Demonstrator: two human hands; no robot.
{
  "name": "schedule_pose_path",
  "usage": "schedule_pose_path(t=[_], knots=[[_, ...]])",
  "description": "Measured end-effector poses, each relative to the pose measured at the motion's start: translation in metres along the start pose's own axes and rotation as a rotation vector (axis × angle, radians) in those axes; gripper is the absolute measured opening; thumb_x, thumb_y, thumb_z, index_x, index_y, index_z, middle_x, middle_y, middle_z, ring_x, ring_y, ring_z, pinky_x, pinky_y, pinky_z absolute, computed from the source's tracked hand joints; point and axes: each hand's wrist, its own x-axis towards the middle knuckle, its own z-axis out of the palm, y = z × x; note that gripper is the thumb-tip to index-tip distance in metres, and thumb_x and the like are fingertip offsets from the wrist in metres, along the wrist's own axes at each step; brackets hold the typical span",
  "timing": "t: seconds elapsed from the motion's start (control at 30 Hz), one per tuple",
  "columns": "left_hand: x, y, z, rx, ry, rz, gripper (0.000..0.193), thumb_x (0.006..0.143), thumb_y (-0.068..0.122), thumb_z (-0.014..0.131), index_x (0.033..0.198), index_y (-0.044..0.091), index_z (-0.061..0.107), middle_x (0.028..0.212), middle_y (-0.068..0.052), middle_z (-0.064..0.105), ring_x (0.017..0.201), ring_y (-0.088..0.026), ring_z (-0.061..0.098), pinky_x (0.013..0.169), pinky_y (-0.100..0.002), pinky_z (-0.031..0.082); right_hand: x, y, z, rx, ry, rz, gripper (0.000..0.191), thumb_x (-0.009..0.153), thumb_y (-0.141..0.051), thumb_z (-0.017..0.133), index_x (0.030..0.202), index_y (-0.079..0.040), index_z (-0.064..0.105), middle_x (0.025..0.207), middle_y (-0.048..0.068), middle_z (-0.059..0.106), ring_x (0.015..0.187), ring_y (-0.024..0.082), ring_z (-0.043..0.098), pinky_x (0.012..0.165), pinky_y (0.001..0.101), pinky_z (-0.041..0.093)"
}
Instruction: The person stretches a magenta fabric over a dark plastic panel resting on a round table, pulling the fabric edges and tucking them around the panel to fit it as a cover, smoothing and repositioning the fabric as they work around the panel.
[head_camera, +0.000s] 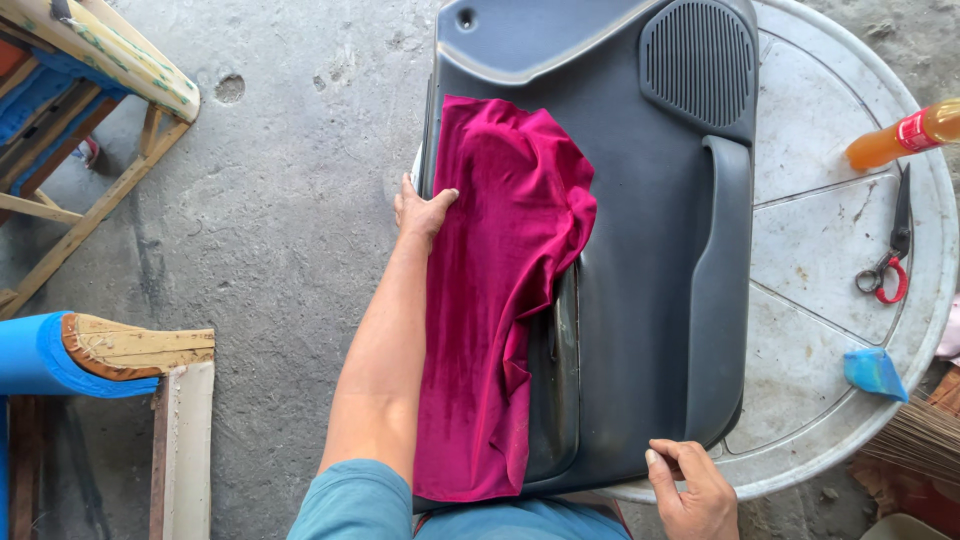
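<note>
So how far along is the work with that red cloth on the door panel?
Done: the magenta cloth is draped over the grey door panel. In hand: the left hand presses its edge while the right hand grips the panel's near edge. Left: the cloth lies wrinkled, and the scissors sit untouched.

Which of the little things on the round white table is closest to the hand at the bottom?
The blue scrap is closest to the right hand. The scissors with red handles lie farther up the table, and the orange bottle farthest.

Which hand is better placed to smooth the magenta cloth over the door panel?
Probably left. The left hand already rests on the magenta cloth at its edge; the right hand grips the door panel at its near edge, steadying it.
</note>
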Motion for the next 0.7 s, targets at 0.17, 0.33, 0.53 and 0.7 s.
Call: schedule_pose_path(t=[0.17, 0.33, 0.53, 0.7], knots=[[-0.008, -0.01, -0.002, 0.063, -0.019, 0.03, 0.12, 0.07, 0.049, 0.086, 0.165, 0.023, 0.016, 0.168, -0.023, 0.014, 0.156, -0.042, 0.015, 0.126, -0.05, 0.022, 0.001, -0.003, 0.001, -0.016, -0.012, 0.015, 0.015, 0.085, -0.008, 0.074, 0.099, -0.003, 0.075, 0.087, 0.007, 0.074, 0.073, 0.015, 0.074, 0.068, 0.0286, 0.059], [-0.016, -0.01, -0.005, 0.05, -0.041, -0.002, 0.119, 0.07, 0.048, 0.085, 0.164, 0.025, 0.016, 0.17, -0.021, 0.011, 0.156, -0.043, 0.013, 0.124, -0.052, 0.023, 0.002, -0.006, -0.001, -0.023, -0.009, 0.0, 0.015, 0.085, -0.008, 0.074, 0.099, -0.003, 0.074, 0.087, 0.007, 0.074, 0.075, 0.015, 0.074, 0.069, 0.0285, 0.059], [-0.006, 0.004, -0.005, 0.1, -0.033, -0.015, 0.118, 0.071, 0.052, 0.082, 0.164, 0.027, 0.015, 0.17, -0.02, 0.011, 0.157, -0.042, 0.013, 0.123, -0.055, 0.023, 0.002, -0.008, -0.001, -0.027, -0.004, -0.004, 0.015, 0.086, -0.008, 0.074, 0.1, -0.003, 0.074, 0.088, 0.007, 0.074, 0.077, 0.015, 0.074, 0.07, 0.0286, 0.059], [-0.016, -0.005, -0.009, 0.142, -0.062, -0.024, 0.118, 0.072, 0.051, 0.082, 0.165, 0.028, 0.014, 0.171, -0.019, 0.009, 0.157, -0.042, 0.011, 0.123, -0.059, 0.022, 0.003, -0.008, 0.002, -0.014, -0.007, -0.012, 0.015, 0.086, -0.009, 0.074, 0.1, -0.003, 0.074, 0.087, 0.007, 0.074, 0.076, 0.015, 0.074, 0.069, 0.0286, 0.06]])
